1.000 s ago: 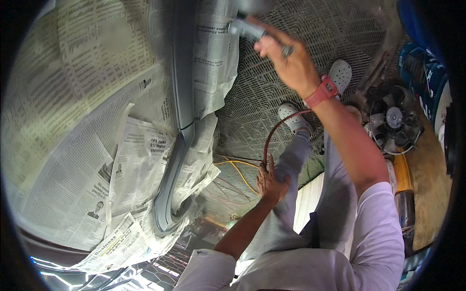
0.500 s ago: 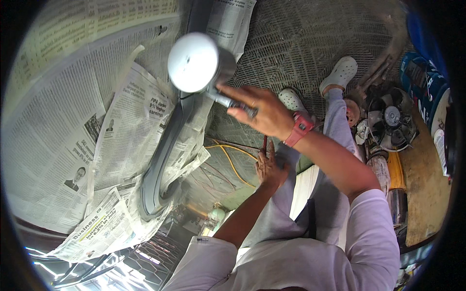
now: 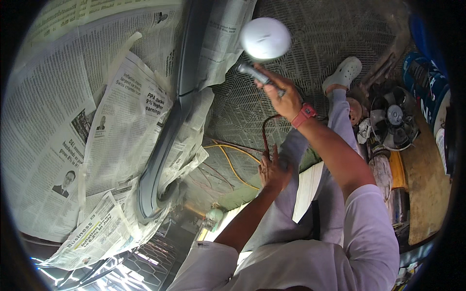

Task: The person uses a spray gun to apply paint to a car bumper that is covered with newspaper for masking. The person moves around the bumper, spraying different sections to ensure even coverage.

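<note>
A large body panel is masked with sheets of newspaper (image 3: 97, 136), and only a curved grey strip (image 3: 167, 140) of it is left bare, running from the top of the view down to a rounded end at lower left. To the right of it lies a metal grating floor (image 3: 310, 63). Above the grating, the right hand (image 3: 284, 97) holds a spray gun (image 3: 262, 53): a round white cup, blurred, on a dark metal handle. The gun sits just right of the strip's upper part, apart from it. The right arm is raised and stretched forward, a red wristband (image 3: 303, 115) on the wrist, fingers wrapped round the handle. The left hand (image 3: 273, 169) rests lower, on the grey-trousered knee, closed loosely on a dark red hose (image 3: 264, 133).
</note>
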`<act>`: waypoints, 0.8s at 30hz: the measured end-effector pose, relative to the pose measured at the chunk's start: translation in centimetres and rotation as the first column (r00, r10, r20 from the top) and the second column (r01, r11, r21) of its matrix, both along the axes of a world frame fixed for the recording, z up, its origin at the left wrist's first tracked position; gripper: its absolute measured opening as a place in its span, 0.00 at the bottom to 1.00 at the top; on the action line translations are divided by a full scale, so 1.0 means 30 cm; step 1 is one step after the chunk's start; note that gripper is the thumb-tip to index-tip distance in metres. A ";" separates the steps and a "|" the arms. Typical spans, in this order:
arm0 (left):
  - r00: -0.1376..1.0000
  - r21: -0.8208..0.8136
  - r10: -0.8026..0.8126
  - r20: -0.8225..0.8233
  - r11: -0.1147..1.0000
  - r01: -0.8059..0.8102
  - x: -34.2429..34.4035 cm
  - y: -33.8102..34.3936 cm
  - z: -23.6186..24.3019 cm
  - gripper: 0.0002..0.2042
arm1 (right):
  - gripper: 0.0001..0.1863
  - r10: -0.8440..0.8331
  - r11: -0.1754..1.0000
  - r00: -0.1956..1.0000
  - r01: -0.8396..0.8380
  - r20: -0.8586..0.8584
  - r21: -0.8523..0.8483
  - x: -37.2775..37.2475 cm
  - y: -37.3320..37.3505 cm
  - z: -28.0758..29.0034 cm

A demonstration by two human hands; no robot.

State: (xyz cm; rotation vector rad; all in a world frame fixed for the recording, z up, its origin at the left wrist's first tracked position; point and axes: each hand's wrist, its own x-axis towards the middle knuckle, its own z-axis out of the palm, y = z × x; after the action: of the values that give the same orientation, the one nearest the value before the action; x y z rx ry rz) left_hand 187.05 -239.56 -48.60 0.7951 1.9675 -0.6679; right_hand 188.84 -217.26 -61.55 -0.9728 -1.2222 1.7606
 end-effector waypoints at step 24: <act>0.990 0.197 -0.125 -0.061 0.971 0.135 0.150 0.406 -0.044 0.55 | 0.27 -0.352 0.925 0.921 0.370 0.168 -0.089 0.393 1.083 -0.081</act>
State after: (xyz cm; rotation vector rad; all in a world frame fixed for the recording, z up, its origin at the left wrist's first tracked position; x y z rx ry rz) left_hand 191.55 -227.38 -49.91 1.0474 2.0627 -0.5745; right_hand 200.63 -184.76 -63.99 -1.3290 -0.9568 1.5000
